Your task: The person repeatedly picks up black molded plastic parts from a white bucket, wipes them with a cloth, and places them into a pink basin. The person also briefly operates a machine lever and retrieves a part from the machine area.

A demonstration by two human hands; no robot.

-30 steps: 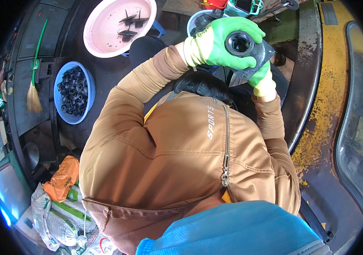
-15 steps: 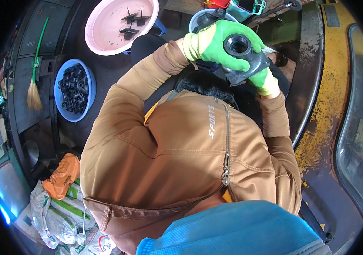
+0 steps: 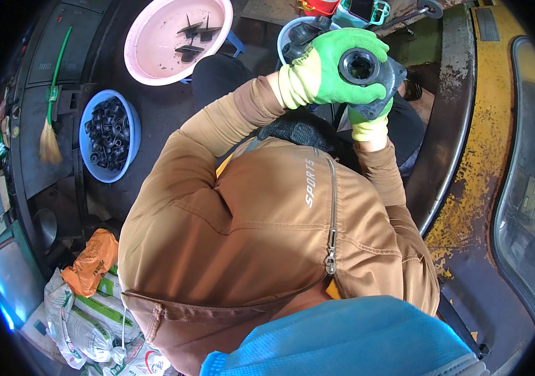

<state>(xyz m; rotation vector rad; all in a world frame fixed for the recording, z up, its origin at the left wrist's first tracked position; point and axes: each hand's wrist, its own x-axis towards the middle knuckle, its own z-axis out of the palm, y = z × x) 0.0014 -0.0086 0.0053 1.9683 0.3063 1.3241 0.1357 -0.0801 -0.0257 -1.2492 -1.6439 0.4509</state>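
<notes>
My left hand point(image 3: 336, 66), in a green and yellow work glove, is closed round a black plastic fitting point(image 3: 394, 78). The fitting has a round threaded-looking collar point(image 3: 359, 66) turned up toward me and a flat, angular plate beside it. Close against the plate's lower edge is my right hand point(image 3: 374, 119), in a matching glove. Its fingers are hidden behind the fitting, so whether it grips anything does not show. Both hands are raised in front of my lap.
Beyond my left arm stand a pink basin point(image 3: 145, 47) with several black finned pieces point(image 3: 206, 32) and a blue basin point(image 3: 132, 141) full of black fittings. Another blue basin point(image 3: 286, 31) holds larger black parts. A worn yellow machine panel point(image 3: 480, 144) rises at right; filled sacks point(image 3: 89, 326) lie lower left.
The fitting has moved slightly right and turned, its collar facing me more squarely. My right hand has come left and lower behind it. A pale pointed shape beside it is no longer visible.
</notes>
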